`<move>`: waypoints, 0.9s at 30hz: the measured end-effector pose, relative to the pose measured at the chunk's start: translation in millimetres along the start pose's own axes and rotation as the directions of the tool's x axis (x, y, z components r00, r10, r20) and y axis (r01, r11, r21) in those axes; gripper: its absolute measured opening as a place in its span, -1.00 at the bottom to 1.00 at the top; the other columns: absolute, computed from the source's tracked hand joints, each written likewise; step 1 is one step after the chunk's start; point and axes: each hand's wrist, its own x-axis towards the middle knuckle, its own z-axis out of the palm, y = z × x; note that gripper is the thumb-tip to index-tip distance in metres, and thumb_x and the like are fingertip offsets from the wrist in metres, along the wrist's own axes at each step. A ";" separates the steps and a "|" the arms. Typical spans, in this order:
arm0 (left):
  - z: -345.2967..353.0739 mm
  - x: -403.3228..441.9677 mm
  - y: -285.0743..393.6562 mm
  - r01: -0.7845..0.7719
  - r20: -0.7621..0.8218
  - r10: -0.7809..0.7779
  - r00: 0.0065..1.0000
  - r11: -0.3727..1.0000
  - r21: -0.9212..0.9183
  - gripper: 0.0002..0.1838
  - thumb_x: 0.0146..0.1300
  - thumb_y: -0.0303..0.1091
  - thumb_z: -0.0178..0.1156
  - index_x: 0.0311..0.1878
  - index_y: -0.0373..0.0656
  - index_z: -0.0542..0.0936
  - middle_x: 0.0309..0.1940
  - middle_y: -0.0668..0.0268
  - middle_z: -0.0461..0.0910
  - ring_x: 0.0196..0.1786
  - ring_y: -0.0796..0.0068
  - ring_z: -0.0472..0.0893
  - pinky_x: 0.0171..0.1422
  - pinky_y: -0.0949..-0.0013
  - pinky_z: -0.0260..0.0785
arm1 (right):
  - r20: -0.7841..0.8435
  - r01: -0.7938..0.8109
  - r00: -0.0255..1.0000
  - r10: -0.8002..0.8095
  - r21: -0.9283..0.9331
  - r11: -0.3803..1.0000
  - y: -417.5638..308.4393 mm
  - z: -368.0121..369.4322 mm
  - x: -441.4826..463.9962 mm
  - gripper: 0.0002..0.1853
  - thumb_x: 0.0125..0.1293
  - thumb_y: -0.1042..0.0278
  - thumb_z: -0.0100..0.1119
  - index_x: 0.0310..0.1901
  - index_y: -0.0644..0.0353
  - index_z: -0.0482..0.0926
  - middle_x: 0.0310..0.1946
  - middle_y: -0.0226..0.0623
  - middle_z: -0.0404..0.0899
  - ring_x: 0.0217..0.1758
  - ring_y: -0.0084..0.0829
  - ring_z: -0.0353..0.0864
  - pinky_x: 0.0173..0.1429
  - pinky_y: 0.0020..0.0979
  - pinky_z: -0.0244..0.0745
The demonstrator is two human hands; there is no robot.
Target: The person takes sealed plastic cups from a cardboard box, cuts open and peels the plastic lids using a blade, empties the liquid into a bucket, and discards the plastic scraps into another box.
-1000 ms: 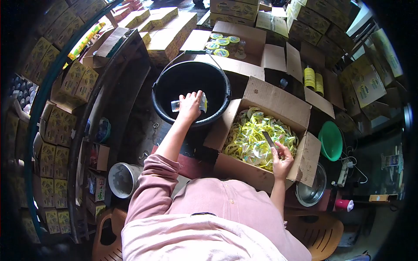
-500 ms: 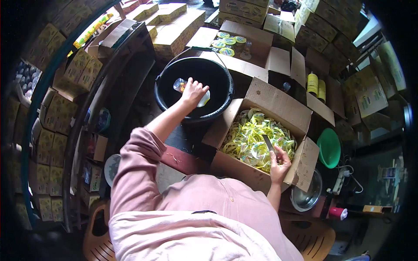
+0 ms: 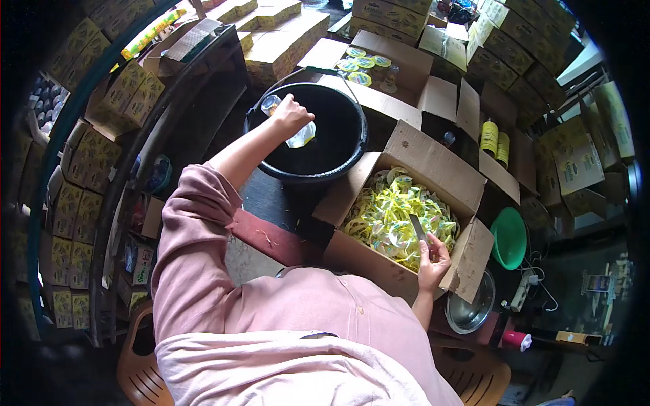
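My left hand (image 3: 292, 115) is closed around a clear plastic cup (image 3: 270, 104) over the left part of the black bucket (image 3: 306, 177). The cup's clear end sticks out on the left of my fingers, and a white and yellow piece, seemingly its lid (image 3: 302, 136), shows below them. My right hand (image 3: 433, 261) grips a knife (image 3: 417, 227), its blade pointing up and away from me; the handle is mostly hidden. Under the blade, a cardboard box (image 3: 433, 150) is heaped with yellow and white plastic strips (image 3: 389, 220).
Behind the bucket, an open carton (image 3: 406, 61) holds several yellow-lidded cups (image 3: 359, 62). Yellow rolls (image 3: 489, 137) stand in another carton. On the right are a green basin (image 3: 508, 238), a clear bowl (image 3: 470, 304) and a power strip (image 3: 521, 292). Stacked cartons (image 3: 68, 210) fill the left shelves.
My left hand has moved up and slightly left with the cup, toward the bucket's far rim. My right hand with the knife stays almost in place. The view has shifted slightly.
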 end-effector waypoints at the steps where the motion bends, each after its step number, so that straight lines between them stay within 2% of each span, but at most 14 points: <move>1: -2.4 -0.6 -2.4 0.010 0.003 -0.010 1.000 1.000 -0.013 -0.62 -0.23 -0.42 0.32 -0.23 0.03 0.50 -0.47 0.36 0.59 -0.27 0.37 0.61 -0.13 0.26 0.26 | 0.007 0.000 1.000 0.000 0.007 1.000 -1.1 0.5 0.0 -0.78 0.03 0.46 0.27 -0.22 0.17 0.61 -0.61 -0.51 0.37 -0.53 -0.65 0.25 -0.41 -0.58 0.18; 4: -8.2 -2.5 -9.1 0.011 -0.032 -0.011 0.999 1.000 -0.014 -0.58 -0.25 -0.41 0.34 -0.21 0.04 0.50 -0.46 0.36 0.59 -0.25 0.36 0.61 -0.09 0.21 0.29 | 0.021 0.010 1.000 -0.010 0.002 1.000 -7.7 3.7 -0.4 -0.78 0.03 0.48 0.27 -0.22 0.19 0.61 -0.60 -0.50 0.38 -0.53 -0.65 0.24 -0.40 -0.57 0.18; 12: -31.3 -7.4 -16.1 0.034 -0.064 -0.033 0.997 0.999 0.026 -0.60 -0.22 -0.44 0.32 -0.21 0.02 0.49 -0.44 0.37 0.59 -0.25 0.40 0.60 -0.13 0.26 0.30 | 0.028 0.013 1.000 -0.014 0.034 0.999 -9.3 4.4 -3.4 -0.77 0.02 0.49 0.27 -0.22 0.20 0.61 -0.57 -0.50 0.41 -0.53 -0.65 0.23 -0.39 -0.57 0.18; 22: -37.5 -6.3 -9.1 0.024 -0.031 -0.024 0.999 1.000 0.011 -0.59 -0.23 -0.43 0.35 -0.21 0.02 0.49 -0.42 0.38 0.60 -0.23 0.40 0.61 -0.07 0.22 0.31 | 0.000 0.033 0.999 -0.033 -0.005 0.999 -10.3 -2.5 -9.0 -0.77 0.01 0.47 0.28 -0.22 0.18 0.61 -0.57 -0.51 0.41 -0.53 -0.65 0.24 -0.39 -0.58 0.18; 27: -39.7 -5.6 -8.8 0.033 -0.041 -0.032 0.999 0.999 0.009 -0.58 -0.23 -0.42 0.35 -0.20 0.03 0.50 -0.43 0.38 0.60 -0.23 0.39 0.60 -0.07 0.22 0.31 | 0.005 -0.008 1.000 0.008 0.015 1.000 -8.7 -4.8 -9.9 -0.77 0.02 0.46 0.27 -0.22 0.17 0.61 -0.56 -0.51 0.41 -0.52 -0.65 0.25 -0.39 -0.58 0.20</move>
